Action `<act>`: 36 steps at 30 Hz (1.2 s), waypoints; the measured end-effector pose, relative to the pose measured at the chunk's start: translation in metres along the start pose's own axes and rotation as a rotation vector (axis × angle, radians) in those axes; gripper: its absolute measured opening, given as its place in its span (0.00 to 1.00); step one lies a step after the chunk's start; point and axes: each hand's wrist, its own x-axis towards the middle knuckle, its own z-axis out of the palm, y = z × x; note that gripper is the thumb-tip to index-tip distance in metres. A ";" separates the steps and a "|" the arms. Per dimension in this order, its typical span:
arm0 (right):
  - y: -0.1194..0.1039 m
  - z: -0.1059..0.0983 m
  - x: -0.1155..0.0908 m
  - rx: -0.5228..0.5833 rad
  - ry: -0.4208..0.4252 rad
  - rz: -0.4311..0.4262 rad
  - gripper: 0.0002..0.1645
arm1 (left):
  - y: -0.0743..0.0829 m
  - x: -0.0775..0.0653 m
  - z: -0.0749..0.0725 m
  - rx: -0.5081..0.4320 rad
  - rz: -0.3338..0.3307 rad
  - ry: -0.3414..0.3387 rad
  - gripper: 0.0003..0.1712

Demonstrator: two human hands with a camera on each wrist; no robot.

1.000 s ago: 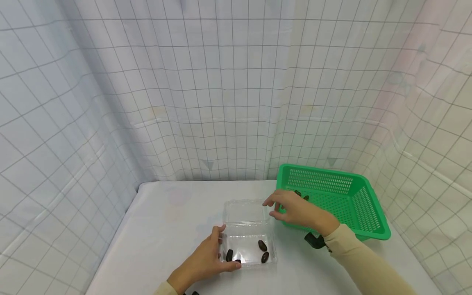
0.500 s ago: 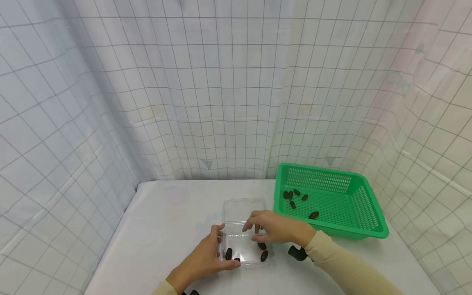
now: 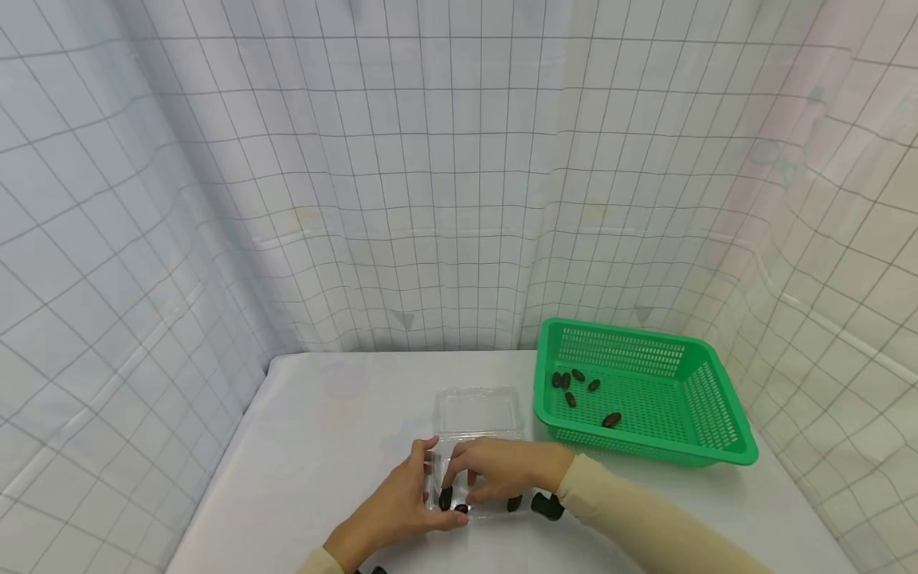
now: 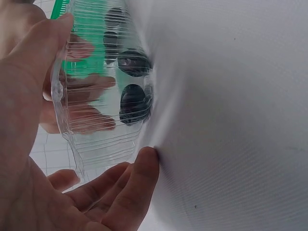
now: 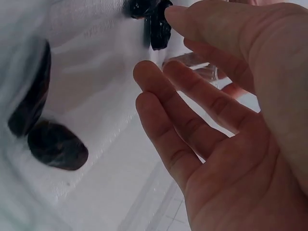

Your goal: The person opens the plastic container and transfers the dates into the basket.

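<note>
While the left hand [image 3: 398, 504] grips the clear container [image 3: 476, 410] by its left side, right hand [image 3: 498, 469] over it, thumb and fingers parted, dark oval pieces [image 3: 445, 500] inside, green basket [image 3: 656, 402] beside.

A curtained booth; white grid-patterned curtains [image 3: 459, 175] surround a white table [image 3: 344, 422] on three sides.

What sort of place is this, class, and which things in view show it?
Probably a screened work booth: grid-patterned curtains hang on three sides round a white table, which bears a green basket and a clear plastic box.
</note>
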 end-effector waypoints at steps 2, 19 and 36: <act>-0.002 0.001 0.005 -0.001 -0.011 -0.027 0.22 | 0.000 -0.001 0.000 0.002 -0.001 -0.003 0.74; -0.004 0.008 0.023 -0.029 -0.089 -0.052 0.16 | -0.001 -0.001 0.002 0.025 -0.007 0.007 0.74; -0.002 0.002 0.011 -0.034 -0.109 0.027 0.14 | 0.000 -0.001 0.005 0.014 0.006 0.028 0.76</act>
